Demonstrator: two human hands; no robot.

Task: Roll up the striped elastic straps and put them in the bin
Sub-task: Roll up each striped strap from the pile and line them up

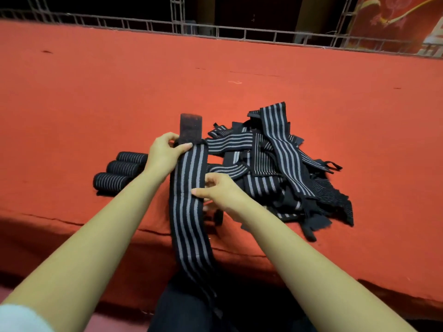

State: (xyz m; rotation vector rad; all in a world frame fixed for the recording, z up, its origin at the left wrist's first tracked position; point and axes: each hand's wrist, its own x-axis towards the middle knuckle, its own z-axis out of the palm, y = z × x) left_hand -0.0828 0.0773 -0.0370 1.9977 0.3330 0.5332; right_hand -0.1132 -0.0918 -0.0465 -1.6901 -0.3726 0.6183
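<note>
Straightening one striped elastic strap (189, 200) on the red table (96, 92), tail hanging off the near edge | left hand (165, 152) pinches it beside the hook-and-loop tab (191, 127), right hand (223, 192) pinches its edge mid-length | next, judged: roll tight from one end | bin not visible.

A single wide-angle view is taken from head height, aimed forward and down across the red surface (311, 92); its near edge is seen close, its far edge included.
</note>
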